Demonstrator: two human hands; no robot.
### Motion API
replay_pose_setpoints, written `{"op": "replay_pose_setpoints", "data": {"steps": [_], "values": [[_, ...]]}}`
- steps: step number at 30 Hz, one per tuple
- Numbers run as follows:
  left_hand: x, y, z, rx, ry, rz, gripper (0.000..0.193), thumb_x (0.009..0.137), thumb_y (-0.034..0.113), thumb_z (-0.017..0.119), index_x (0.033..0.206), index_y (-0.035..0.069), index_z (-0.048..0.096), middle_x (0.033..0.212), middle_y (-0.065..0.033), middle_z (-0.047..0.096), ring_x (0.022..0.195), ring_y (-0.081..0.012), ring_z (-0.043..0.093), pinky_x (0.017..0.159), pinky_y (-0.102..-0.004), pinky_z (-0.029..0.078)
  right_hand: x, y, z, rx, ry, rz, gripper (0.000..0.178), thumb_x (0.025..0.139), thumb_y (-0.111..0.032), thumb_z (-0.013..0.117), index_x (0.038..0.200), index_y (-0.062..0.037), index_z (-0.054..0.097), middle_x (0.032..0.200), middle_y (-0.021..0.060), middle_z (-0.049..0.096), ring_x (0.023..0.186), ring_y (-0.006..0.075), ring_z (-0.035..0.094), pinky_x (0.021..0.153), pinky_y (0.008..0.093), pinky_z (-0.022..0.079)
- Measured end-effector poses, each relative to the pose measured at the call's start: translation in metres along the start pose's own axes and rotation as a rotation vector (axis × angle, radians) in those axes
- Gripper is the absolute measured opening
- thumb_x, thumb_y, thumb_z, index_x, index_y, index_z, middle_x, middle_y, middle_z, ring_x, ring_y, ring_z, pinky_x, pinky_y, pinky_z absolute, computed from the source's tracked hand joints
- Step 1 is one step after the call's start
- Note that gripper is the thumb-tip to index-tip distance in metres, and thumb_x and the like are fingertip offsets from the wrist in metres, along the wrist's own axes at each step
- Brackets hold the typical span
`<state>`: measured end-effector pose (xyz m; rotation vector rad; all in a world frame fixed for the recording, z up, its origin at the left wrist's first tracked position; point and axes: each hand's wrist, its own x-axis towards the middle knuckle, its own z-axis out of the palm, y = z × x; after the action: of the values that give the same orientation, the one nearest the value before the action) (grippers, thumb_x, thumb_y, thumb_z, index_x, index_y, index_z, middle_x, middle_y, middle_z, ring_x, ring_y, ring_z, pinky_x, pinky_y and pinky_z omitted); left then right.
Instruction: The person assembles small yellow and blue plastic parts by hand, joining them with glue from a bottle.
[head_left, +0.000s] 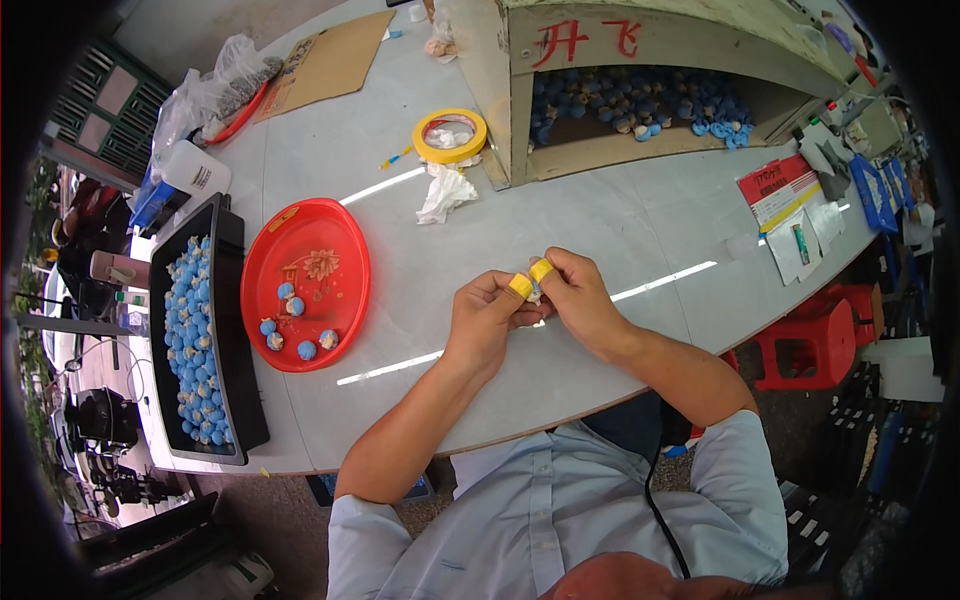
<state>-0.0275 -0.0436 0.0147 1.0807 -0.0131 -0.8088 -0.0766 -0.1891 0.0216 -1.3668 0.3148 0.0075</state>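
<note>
My left hand (487, 315) and my right hand (582, 298) meet above the table, thumbs and fingertips closed together. Yellow tape wraps both thumbs. Pinched between them is a small blue-and-white ball (535, 290), mostly covered by the fingers. To the left of my hands, a red oval tray (345, 255) carries several small blue balls (307, 350) with whitish patches. Farther left, a black bin (238, 330) is filled with many blue balls (195, 340) of the same kind.
A yellow tape roll (450, 157) and crumpled tissue (445, 193) lie ahead. Behind them, a grey metal box (520, 100) has more blue balls inside. Cardboard (325, 65) and a white jug (197, 170) are far left. Papers (795, 245) lie right; a red stool (815, 340) stands beyond the edge.
</note>
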Motion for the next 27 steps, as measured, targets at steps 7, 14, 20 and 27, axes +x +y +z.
{"op": "replay_pose_setpoints", "data": {"steps": [7, 14, 20, 27], "values": [[-0.0020, 0.0008, 0.0011, 0.014, 0.012, -0.025, 0.015, 0.096, 0.014, 0.058, 0.097, -0.001, 0.060, 0.091, -0.0120, 0.069, 0.080, -0.0192, 0.070, 0.074, -0.0287, 0.056, -0.0029, 0.0013, 0.0014, -0.057, 0.033, -0.051, 0.026, 0.098, -0.011, 0.051, 0.073, -0.0050, 0.044, 0.070, -0.0036, 0.044, 0.063, 0.0031, 0.035, 0.052, 0.0239, 0.036], [-0.0016, 0.0005, 0.0000, 0.026, -0.011, -0.022, 0.019, 0.097, 0.020, 0.059, 0.096, 0.001, 0.062, 0.091, -0.0107, 0.069, 0.078, -0.0199, 0.070, 0.075, -0.0306, 0.057, -0.0030, 0.0020, 0.0016, -0.056, 0.049, -0.043, 0.028, 0.097, -0.011, 0.052, 0.071, -0.0050, 0.043, 0.067, -0.0044, 0.041, 0.062, 0.0032, 0.034, 0.051, 0.0243, 0.034], [-0.0015, 0.0006, 0.0008, 0.027, 0.003, -0.028, 0.018, 0.097, 0.019, 0.059, 0.095, 0.001, 0.062, 0.091, -0.0104, 0.068, 0.078, -0.0196, 0.070, 0.074, -0.0298, 0.057, -0.0028, 0.0043, 0.0016, -0.062, 0.058, -0.068, 0.029, 0.097, -0.012, 0.053, 0.070, -0.0047, 0.043, 0.065, -0.0042, 0.041, 0.061, 0.0033, 0.034, 0.050, 0.0245, 0.033], [0.0002, 0.0001, -0.0022, 0.020, -0.011, -0.025, 0.018, 0.097, 0.019, 0.059, 0.095, 0.001, 0.062, 0.090, -0.0103, 0.068, 0.078, -0.0195, 0.069, 0.074, -0.0306, 0.057, -0.0021, 0.0033, 0.0040, -0.070, 0.071, -0.100, 0.029, 0.097, -0.013, 0.053, 0.070, -0.0041, 0.044, 0.065, -0.0038, 0.042, 0.061, 0.0035, 0.035, 0.050, 0.0251, 0.033]]}}
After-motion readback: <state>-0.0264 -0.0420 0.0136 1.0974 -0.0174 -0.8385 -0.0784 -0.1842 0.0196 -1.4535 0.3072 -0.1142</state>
